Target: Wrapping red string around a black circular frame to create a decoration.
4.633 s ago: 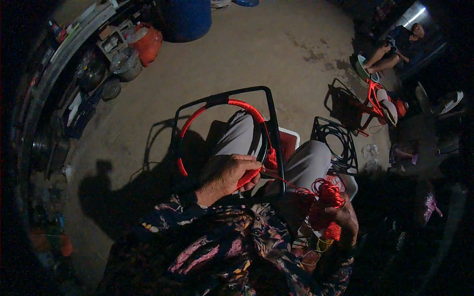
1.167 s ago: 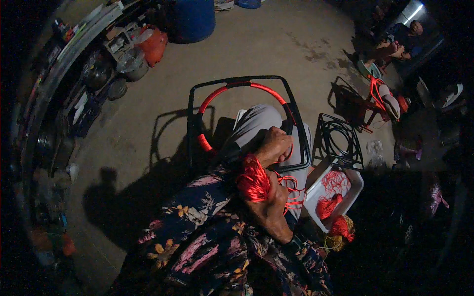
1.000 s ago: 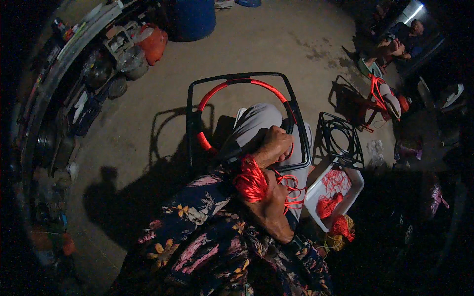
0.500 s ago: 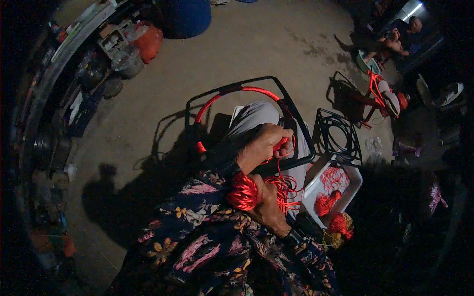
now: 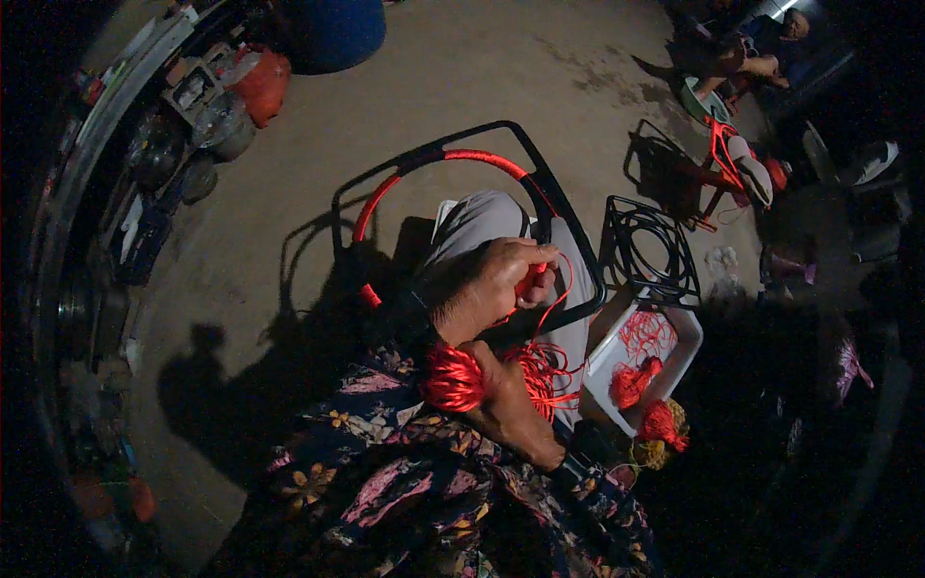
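Observation:
My left hand [image 5: 511, 275] is closed in a fist around red cord, and a thin strand loops out from it. Below it, my right hand [image 5: 509, 400] grips a thick skein of shiny red cord [image 5: 453, 379]; loose loops [image 5: 547, 371] hang out on its other side. A black metal frame [image 5: 540, 159] with an inner ring rests around my lap and knees. Stretches of its ring are wrapped in red cord [image 5: 489, 159]. Whether my left fist also touches the ring is hidden.
At my right is a white tray [image 5: 599, 380] with red cord [image 5: 636, 380]; another black frame [image 5: 650, 252] lies beyond it. Farther right are a red folding stool [image 5: 723, 144] and a person [image 5: 761, 67] by a green basin [image 5: 701, 104]. A blue barrel [image 5: 342, 34] and clutter stand left.
The view has shifted slightly, so the floor things sit a little more left and up. Both my hands keep their grip; the strand from my left fist now bows out wider to the right.

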### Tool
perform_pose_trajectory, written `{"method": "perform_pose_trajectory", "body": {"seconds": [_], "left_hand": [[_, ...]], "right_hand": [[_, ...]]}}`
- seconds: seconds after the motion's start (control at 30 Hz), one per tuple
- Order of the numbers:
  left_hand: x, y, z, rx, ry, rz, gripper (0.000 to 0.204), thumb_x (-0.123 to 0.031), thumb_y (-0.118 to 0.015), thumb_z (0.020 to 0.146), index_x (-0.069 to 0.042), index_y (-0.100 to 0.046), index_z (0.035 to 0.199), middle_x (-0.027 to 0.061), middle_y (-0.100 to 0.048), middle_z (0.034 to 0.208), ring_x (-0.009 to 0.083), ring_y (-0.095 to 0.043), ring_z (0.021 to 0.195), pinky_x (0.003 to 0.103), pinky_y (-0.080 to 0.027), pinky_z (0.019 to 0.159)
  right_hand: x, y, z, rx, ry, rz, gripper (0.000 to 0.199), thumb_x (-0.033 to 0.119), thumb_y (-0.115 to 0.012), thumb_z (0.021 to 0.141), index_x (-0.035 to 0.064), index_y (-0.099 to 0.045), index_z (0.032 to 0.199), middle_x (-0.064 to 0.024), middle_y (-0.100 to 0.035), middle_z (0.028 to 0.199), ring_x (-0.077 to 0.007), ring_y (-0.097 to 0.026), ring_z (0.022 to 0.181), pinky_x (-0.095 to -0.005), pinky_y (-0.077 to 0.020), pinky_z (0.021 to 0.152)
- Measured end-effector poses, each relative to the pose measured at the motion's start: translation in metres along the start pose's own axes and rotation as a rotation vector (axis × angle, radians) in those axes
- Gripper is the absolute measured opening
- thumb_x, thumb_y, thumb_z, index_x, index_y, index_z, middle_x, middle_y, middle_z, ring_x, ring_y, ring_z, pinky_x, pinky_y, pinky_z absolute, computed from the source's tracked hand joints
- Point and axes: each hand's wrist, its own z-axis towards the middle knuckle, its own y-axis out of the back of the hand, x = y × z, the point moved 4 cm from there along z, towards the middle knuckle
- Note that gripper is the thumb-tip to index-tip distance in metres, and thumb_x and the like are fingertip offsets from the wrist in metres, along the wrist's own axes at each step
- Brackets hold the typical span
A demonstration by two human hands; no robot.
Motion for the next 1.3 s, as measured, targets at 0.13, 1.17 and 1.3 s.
{"method": "perform_pose_trajectory", "body": {"seconds": [0.13,1.17,1.3], "left_hand": [[0.011,0.001,0.001,-0.177,0.038,0.044,0.024,-0.026,-0.059,0.089,-0.002,-0.056,0.083,0.0068,-0.051,0.058,0.0147,-0.044,0.041,0.028,-0.028,0.035],[0.010,-0.014,-0.097,-0.167,0.086,0.494,0.025,-0.022,-0.060,0.088,-0.002,-0.055,0.073,0.0027,-0.052,0.055,0.0064,-0.044,0.043,0.023,-0.032,0.038],[0.022,-0.006,-0.089,-0.135,0.199,0.234,0.023,-0.022,-0.061,0.088,-0.001,-0.056,0.079,0.0038,-0.051,0.055,0.0076,-0.043,0.041,0.023,-0.030,0.037]], "right_hand": [[0.016,0.025,-0.005,-0.019,-0.022,0.300,0.053,0.010,-0.079,0.067,0.0027,-0.054,0.113,-0.0089,-0.065,0.097,-0.0186,-0.064,0.086,-0.0289,-0.0491,0.075],[-0.083,0.095,-0.014,-0.797,-0.056,0.059,0.051,0.007,-0.070,0.079,0.0007,-0.048,0.124,-0.0060,-0.063,0.098,-0.0167,-0.059,0.087,-0.0292,-0.0484,0.078],[-0.085,0.096,-0.018,-0.752,-0.164,0.351,0.046,0.002,-0.065,0.081,0.0010,-0.050,0.124,-0.0045,-0.063,0.098,-0.0140,-0.058,0.086,-0.0266,-0.0474,0.077]]}}
